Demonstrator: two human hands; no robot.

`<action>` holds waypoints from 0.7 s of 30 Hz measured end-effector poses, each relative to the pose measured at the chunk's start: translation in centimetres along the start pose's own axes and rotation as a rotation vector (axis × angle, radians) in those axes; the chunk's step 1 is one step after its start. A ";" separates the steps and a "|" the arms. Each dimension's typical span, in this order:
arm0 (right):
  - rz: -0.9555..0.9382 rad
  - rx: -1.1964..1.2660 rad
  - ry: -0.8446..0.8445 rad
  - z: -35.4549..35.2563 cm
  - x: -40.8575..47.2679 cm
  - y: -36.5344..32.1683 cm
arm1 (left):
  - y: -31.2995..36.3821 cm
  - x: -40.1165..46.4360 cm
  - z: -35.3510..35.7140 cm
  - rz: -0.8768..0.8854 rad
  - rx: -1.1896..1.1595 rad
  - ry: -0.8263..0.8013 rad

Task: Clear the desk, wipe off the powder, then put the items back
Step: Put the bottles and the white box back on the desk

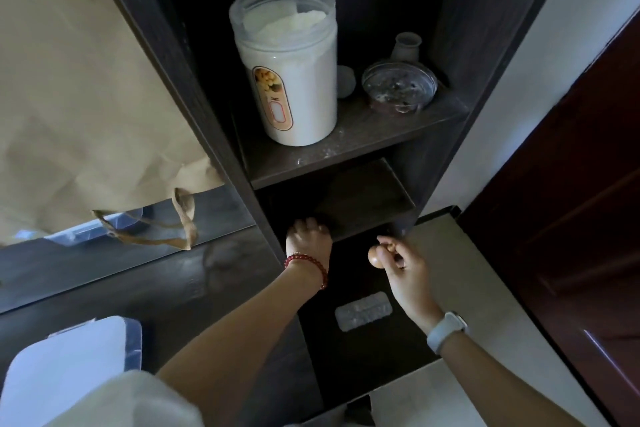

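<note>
Head view: clear plastic jar of white powder [289, 66] with an oval label stands upright on the upper dark wood shelf [353, 146], at 12 o'clock; loose powder specks dust the shelf board in front of it. At 2 o'clock from the jar, a round clear glass dish [399, 87] with murky contents, a small grey vase [406, 47] behind it, partly hidden. Left hand [309, 242], red bead bracelet on the wrist, fingers curled over the lower shelf edge [363, 204]; fingertips hidden, nothing visibly held. Right hand [401, 262], pale watch on the wrist, closed around a small rounded tan wooden object [375, 257], mostly covered. Below, a clear blister-like pack [363, 311], dim. Tan paper bag [86, 97] at 9 o'clock, cropped.
</note>
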State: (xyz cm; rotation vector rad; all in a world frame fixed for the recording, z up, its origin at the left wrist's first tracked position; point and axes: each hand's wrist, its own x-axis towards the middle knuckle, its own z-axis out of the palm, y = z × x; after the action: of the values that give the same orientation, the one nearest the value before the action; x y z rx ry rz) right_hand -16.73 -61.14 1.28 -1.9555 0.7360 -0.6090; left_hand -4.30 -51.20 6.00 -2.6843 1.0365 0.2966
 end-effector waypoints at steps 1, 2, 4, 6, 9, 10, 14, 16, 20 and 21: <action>-0.007 0.000 -0.004 0.0 -0.3 0.1 | 0.1 -0.6 -0.1 0.041 -0.030 0.046; -0.015 0.008 -0.016 -0.1 -0.5 0.1 | 0.1 -1.3 0.0 0.082 -0.062 0.136; -0.014 0.033 -0.072 0.1 -1.4 0.3 | 0.1 -3.1 1.3 0.133 -0.140 0.231; 0.011 0.038 -0.155 0.7 -2.5 0.5 | -0.8 -5.2 3.3 0.214 -0.231 0.229; -0.014 -0.047 -0.304 2.8 -4.8 0.5 | -3.5 -8.2 6.4 0.209 -0.403 0.161; -0.056 -0.073 -0.368 3.8 -5.5 0.2 | -4.8 -9.0 7.1 0.147 -0.444 0.133; -0.094 -0.020 -0.574 9.6 -7.2 -3.1 | -11.3 -10.0 9.8 -0.225 -0.666 0.116; -0.118 -0.019 -0.560 13.1 -6.9 -5.0 | -14.1 -9.3 10.9 -0.334 -0.780 0.111; -0.135 -0.130 -0.413 19.0 -4.7 -7.4 | -17.5 -6.5 10.9 -0.350 -0.840 0.155; -0.134 -0.167 -0.385 19.9 -3.9 -7.8 | -17.9 -5.6 10.9 -0.323 -0.843 0.161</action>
State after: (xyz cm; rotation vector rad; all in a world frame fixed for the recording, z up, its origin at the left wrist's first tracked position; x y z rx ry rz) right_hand -4.15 -43.56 -1.19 -2.2037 0.4279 -0.2396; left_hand 2.73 -31.59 -0.02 -3.6143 0.5522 0.5584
